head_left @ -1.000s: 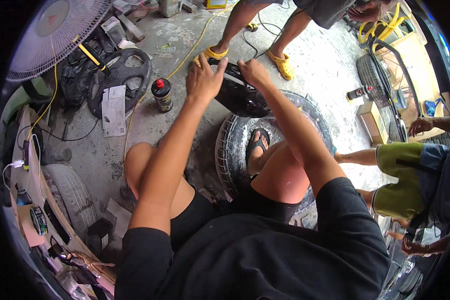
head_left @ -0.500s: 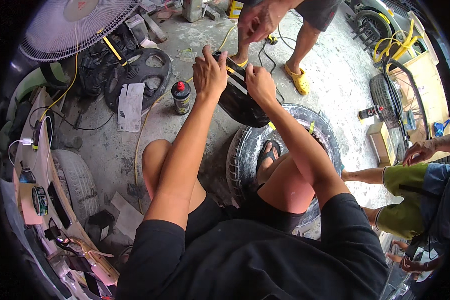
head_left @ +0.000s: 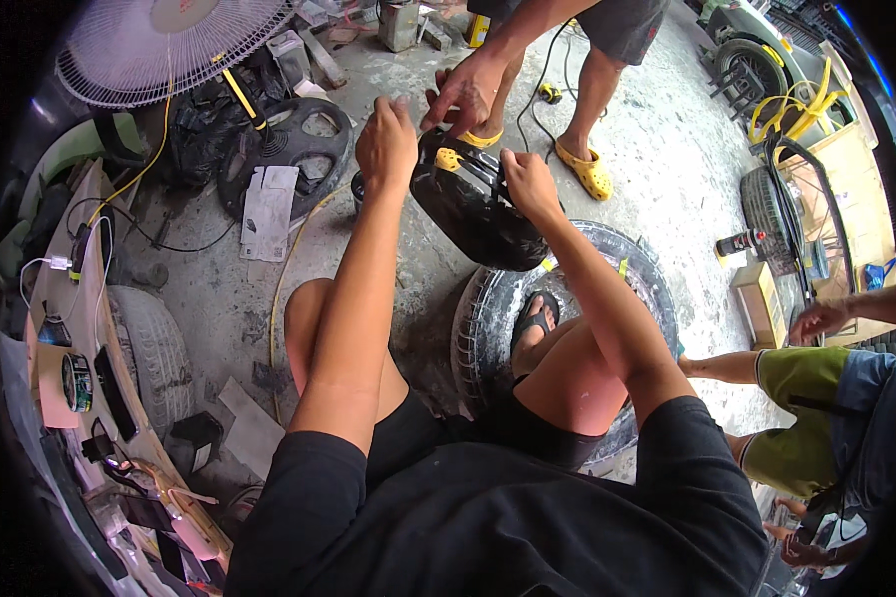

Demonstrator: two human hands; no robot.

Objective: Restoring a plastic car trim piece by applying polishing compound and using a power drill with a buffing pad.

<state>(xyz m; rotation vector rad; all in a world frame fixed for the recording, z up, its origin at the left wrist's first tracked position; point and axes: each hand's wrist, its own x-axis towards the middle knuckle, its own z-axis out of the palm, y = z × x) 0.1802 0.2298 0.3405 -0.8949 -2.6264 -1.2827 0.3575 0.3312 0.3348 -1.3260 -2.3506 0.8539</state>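
Observation:
A glossy black curved shell (head_left: pixel 480 214), shaped like a car mirror cover with slots along its upper edge, is held up in front of my knees. My right hand (head_left: pixel 530 184) grips its upper right edge between thumb and fingers. Just off its upper left end, my left hand (head_left: pixel 386 144) is closed; whatever its curled fingers may hold is hidden. Another person's hand (head_left: pixel 468 95) reaches down from the far side to the shell's upper left end; whether it grips the shell I cannot tell.
A tire (head_left: pixel 478 323) lies around my foot. Far left are a fan (head_left: pixel 159 50) and a black wheel cover (head_left: pixel 314 164). A wooden workbench (head_left: pixel 119 328) borders the left. One person in yellow clogs (head_left: pixel 585 171) stands ahead; another, in green shorts (head_left: pixel 801 373), is at right.
The shell has come nearer and turned, showing more of its curved face. My left hand has moved left, off its end. The other person's hand has come down to it.

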